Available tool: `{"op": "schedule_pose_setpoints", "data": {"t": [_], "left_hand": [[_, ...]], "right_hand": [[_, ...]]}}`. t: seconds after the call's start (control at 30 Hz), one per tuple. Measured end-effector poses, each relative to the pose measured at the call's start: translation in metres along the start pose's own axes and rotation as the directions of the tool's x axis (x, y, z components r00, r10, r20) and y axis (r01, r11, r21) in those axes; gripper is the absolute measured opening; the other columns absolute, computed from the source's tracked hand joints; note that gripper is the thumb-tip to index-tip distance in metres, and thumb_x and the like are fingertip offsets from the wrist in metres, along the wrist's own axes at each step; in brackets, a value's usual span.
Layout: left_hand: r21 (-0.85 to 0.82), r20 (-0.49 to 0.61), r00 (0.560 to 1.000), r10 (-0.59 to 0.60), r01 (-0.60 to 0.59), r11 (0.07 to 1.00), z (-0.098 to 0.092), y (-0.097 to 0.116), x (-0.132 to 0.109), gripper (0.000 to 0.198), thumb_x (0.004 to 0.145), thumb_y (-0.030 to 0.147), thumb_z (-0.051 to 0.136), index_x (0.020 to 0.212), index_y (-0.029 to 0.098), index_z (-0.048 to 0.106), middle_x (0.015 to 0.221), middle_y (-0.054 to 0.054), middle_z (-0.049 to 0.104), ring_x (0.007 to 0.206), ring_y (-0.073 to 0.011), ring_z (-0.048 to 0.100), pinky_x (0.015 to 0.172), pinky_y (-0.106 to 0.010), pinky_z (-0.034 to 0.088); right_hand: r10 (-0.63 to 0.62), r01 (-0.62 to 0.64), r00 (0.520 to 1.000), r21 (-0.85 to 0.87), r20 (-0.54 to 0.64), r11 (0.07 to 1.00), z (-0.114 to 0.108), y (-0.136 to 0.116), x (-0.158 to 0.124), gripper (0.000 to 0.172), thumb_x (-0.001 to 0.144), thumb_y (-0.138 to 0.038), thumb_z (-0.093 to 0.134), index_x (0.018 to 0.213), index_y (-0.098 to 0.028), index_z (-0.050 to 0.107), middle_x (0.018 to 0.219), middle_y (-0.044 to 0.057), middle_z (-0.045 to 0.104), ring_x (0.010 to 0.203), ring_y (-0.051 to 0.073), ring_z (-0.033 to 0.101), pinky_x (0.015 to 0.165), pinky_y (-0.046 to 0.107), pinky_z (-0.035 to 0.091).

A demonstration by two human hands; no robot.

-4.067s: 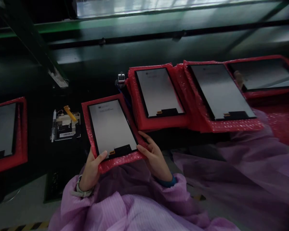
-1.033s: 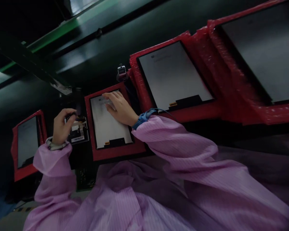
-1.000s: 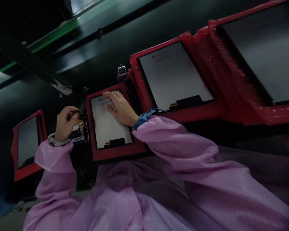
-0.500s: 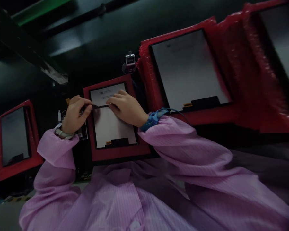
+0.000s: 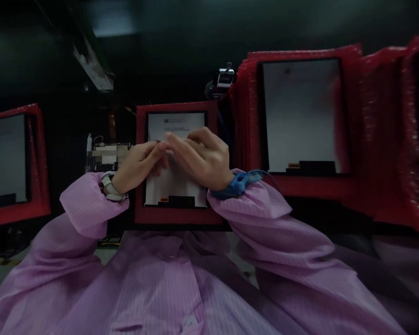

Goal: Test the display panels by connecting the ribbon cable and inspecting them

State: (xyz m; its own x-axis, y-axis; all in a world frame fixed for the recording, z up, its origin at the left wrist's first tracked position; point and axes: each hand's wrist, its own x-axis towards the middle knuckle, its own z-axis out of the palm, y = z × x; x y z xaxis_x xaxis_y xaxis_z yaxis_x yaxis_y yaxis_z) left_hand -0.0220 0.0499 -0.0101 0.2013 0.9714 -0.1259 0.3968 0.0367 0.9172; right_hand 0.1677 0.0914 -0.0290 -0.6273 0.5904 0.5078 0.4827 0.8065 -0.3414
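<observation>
A grey display panel (image 5: 176,186) lies on a red bubble-wrap sheet (image 5: 176,215) on the dark bench in front of me. Both my hands meet over its upper half. My left hand (image 5: 139,163) comes in from the left with fingers pinched together, tips touching those of my right hand (image 5: 204,158). The right hand's fingers are curled and pressed together over the panel. Whatever sits between the fingertips is blurred and too small to name. A blue strap (image 5: 242,181) circles my right wrist and a pale watch band (image 5: 108,186) the left.
A small circuit board (image 5: 108,156) lies left of the panel. Right of it is a stack of red-wrapped panels (image 5: 300,116), with more red wrap (image 5: 387,139) beyond. Another wrapped panel (image 5: 7,158) sits far left. A small metal device (image 5: 225,77) stands behind.
The panel went from held in both hands to lying on the bench. My left hand took a thin dark strip from the circuit board and brought it to my right hand.
</observation>
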Motion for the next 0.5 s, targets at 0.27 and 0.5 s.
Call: {"op": "schedule_pose_setpoints", "data": {"t": [0.27, 0.5], "left_hand": [[-0.008, -0.047, 0.999, -0.008, 0.008, 1.0, -0.005, -0.004, 0.002, 0.051, 0.092, 0.062, 0.053, 0.069, 0.016, 0.059, 0.061, 0.001, 0.06, 0.057, -0.0109, 0.056, 0.052, -0.021, 0.043], [0.067, 0.268, 0.96, -0.077, 0.061, 0.996, -0.029, 0.008, -0.002, 0.05, 0.092, 0.056, 0.056, 0.059, 0.018, 0.059, 0.053, -0.001, 0.054, 0.048, -0.0109, 0.049, 0.048, -0.023, 0.038]], "right_hand": [[-0.063, 0.065, 0.998, 0.192, -0.015, 0.979, 0.008, -0.02, -0.002, 0.025, 0.101, -0.032, 0.048, 0.117, -0.019, 0.064, 0.094, 0.006, 0.07, 0.088, 0.02, 0.061, 0.081, 0.038, 0.051], [0.269, -0.468, 0.884, 0.726, 0.383, 0.503, 0.009, -0.01, -0.001, 0.029, 0.086, -0.04, 0.07, 0.1, -0.017, 0.059, 0.078, -0.002, 0.061, 0.065, 0.009, 0.054, 0.057, 0.022, 0.045]]}}
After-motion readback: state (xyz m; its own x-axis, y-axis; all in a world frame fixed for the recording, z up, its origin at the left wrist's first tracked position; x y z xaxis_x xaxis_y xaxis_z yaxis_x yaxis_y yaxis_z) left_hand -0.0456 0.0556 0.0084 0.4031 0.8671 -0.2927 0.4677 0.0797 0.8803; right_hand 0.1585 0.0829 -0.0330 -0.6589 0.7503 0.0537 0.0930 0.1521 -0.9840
